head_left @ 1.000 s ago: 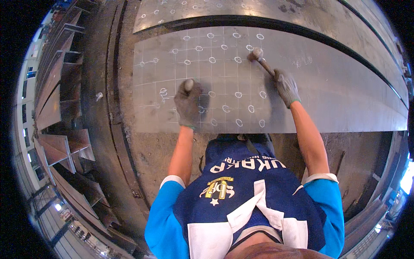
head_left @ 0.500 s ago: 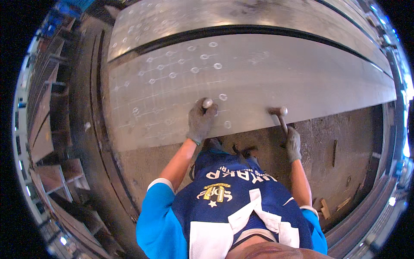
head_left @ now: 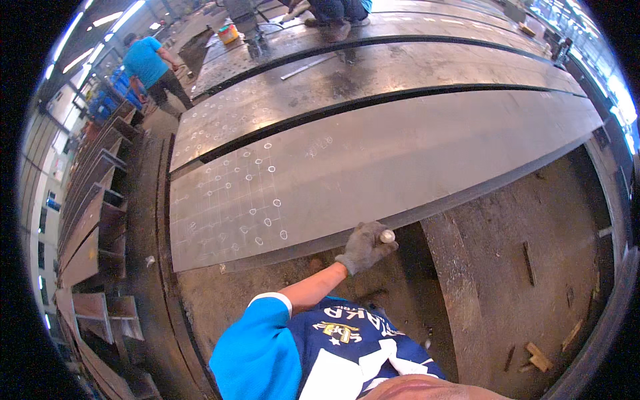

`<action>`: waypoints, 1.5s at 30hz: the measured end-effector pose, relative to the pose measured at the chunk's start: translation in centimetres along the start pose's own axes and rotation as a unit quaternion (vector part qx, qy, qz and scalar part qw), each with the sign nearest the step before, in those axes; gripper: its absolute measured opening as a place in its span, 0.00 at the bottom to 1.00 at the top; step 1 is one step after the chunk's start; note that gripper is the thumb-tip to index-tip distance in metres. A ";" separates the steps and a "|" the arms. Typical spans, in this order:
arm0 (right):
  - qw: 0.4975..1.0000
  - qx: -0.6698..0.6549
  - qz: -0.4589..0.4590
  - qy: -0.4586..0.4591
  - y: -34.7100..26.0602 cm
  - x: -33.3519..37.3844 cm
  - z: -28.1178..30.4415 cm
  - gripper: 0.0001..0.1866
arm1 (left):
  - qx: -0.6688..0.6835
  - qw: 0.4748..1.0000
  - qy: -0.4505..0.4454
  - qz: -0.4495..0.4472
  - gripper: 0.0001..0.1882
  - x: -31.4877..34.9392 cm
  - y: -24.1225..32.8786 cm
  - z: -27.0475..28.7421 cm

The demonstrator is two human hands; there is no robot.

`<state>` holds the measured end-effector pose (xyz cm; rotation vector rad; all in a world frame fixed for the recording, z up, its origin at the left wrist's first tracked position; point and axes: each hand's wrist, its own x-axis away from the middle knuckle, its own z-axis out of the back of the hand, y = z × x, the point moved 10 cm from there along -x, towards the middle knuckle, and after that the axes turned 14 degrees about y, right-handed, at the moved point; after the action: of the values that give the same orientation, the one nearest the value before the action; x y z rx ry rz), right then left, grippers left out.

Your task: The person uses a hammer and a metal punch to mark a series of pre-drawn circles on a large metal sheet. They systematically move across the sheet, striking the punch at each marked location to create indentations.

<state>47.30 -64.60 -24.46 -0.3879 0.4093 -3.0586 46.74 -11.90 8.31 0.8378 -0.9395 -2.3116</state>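
Observation:
My left hand (head_left: 365,248) wears a grey glove and is closed around a metal punch. Only the punch's round, shiny end (head_left: 387,236) shows above the fingers. That hand is by the near edge of a long grey steel beam (head_left: 413,153), right of its marked part. Chalk lines and several small white circles (head_left: 277,203) mark the beam's left end. Neither my right hand nor the hammer is in view.
Behind lies another steel beam (head_left: 373,70) with similar marks, across a dark gap. A person in blue (head_left: 148,65) stands far left; another crouches (head_left: 333,13) at the back near a small bucket (head_left: 228,33). Wood scraps (head_left: 539,357) lie lower right.
The view has swung, showing more of the far workshop. My left hand has moved from the chalk marks to the beam's near edge, still holding the punch. My right hand and its hammer have left view.

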 end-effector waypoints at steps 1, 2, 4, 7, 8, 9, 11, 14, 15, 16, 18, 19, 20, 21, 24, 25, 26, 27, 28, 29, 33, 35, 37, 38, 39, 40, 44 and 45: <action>0.997 0.023 -0.032 -0.066 0.5 0.9 -0.8 0.14 | -0.019 0.999 -0.033 -0.003 0.25 -0.1 0.9 -1.6; 0.996 0.021 -0.032 -0.081 0.5 0.9 -0.7 0.15 | -0.034 0.997 -0.066 0.000 0.24 0.4 1.8 -3.2; 0.997 0.015 -0.029 -0.074 0.7 0.6 0.8 0.15 | -0.055 0.996 -0.066 -0.038 0.25 0.6 3.3 -5.0; 0.995 -0.004 -0.023 -0.092 1.1 0.6 -0.1 0.15 | -0.085 0.991 -0.059 -0.080 0.27 0.8 4.5 -6.0; 0.996 -0.007 -0.031 -0.089 1.6 0.3 0.1 0.15 | -0.077 0.990 -0.064 -0.096 0.28 0.4 5.4 -7.3; 0.995 -0.011 -0.037 -0.090 1.7 0.3 0.0 0.15 | -0.070 0.990 -0.080 -0.088 0.26 0.1 5.5 -8.3; 0.995 -0.018 -0.049 -0.087 2.0 0.6 -0.4 0.15 | -0.046 0.989 -0.107 -0.086 0.25 -1.3 6.2 -10.4; 0.994 -0.026 -0.073 -0.079 2.2 0.7 -0.6 0.16 | -0.047 0.981 -0.151 -0.112 0.25 -3.3 6.2 -14.5; 0.993 -0.029 -0.087 -0.079 2.5 1.0 -0.4 0.16 | -0.045 0.977 -0.137 -0.154 0.27 -4.3 7.9 -15.3; 0.991 -0.031 -0.100 -0.082 2.7 1.7 -0.4 0.16 | -0.046 0.976 -0.134 -0.165 0.27 -5.4 8.7 -16.8; 0.987 -0.044 -0.133 -0.083 2.3 3.2 0.4 0.16 | -0.044 0.973 -0.131 -0.185 0.26 -7.2 9.9 -19.8; 0.984 -0.055 -0.149 -0.084 2.0 3.7 1.0 0.16 | -0.051 0.974 -0.155 -0.160 0.25 -8.2 9.6 -21.3; 0.981 -0.063 -0.165 -0.078 1.8 4.3 1.7 0.17 | -0.064 0.971 -0.161 -0.164 0.25 -8.8 9.4 -22.9; 0.982 -0.060 -0.171 -0.058 2.8 3.9 1.3 0.17 | -0.071 0.969 -0.160 -0.172 0.26 -10.5 9.9 -24.7; 0.986 -0.012 -0.168 0.007 3.2 2.4 2.3 0.14 | -0.070 0.969 -0.177 -0.160 0.28 -13.9 10.4 -28.0; 0.984 -0.014 -0.177 -0.002 3.9 2.7 2.9 0.14 | -0.078 0.970 -0.157 -0.171 0.28 -14.6 10.8 -28.8; 0.982 -0.020 -0.185 -0.016 3.9 2.8 2.3 0.14 | -0.092 0.969 -0.138 -0.182 0.28 -15.5 11.0 -29.2; 0.975 -0.031 -0.221 -0.020 4.8 2.9 2.1 0.16 | -0.116 0.966 -0.138 -0.186 0.29 -16.5 11.0 -29.9; 0.968 -0.039 -0.249 -0.015 5.7 4.7 2.4 0.16 | -0.133 0.962 -0.149 -0.189 0.29 -16.3 11.6 -30.9; 0.960 -0.044 -0.278 -0.009 6.6 6.6 2.9 0.16 | -0.149 0.957 -0.159 -0.191 0.29 -16.0 12.2 -32.0; 0.978 -0.007 -0.195 -0.077 5.3 8.8 0.8 0.16 | -0.180 0.956 -0.149 -0.179 0.31 -17.8 11.6 -31.7; 0.969 -0.025 -0.231 -0.086 5.6 9.2 -0.1 0.16 | -0.183 0.958 -0.147 -0.164 0.32 -18.0 10.8 -32.3; 0.962 -0.037 -0.255 -0.088 6.4 8.9 -0.9 0.16 | -0.209 0.946 -0.218 -0.115 0.32 -18.2 9.9 -34.2; 0.960 -0.045 -0.263 -0.088 6.9 8.3 -1.5 0.17 | -0.223 0.937 -0.251 -0.091 0.33 -18.0 10.0 -35.1; 0.957 -0.053 -0.272 -0.089 7.3 8.3 -2.1 0.17 | -0.232 0.931 -0.264 -0.095 0.33 -17.4 10.5 -35.5; 0.954 -0.061 -0.281 -0.089 8.1 8.6 -2.5 0.17 | -0.240 0.925 -0.277 -0.102 0.34 -16.9 11.0 -35.8; 0.943 -0.103 -0.300 -0.105 10.6 11.2 -3.8 0.18 | -0.317 0.904 -0.242 -0.152 0.36 -17.7 12.1 -38.0; 0.944 -0.110 -0.292 -0.105 11.2 11.9 -4.2 0.18 | -0.334 0.904 -0.224 -0.142 0.35 -18.5 11.1 -38.5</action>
<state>34.72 -75.13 -28.49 -1.0005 0.7460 -3.4756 88.61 -23.69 1.03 0.1528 -0.1188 -2.8688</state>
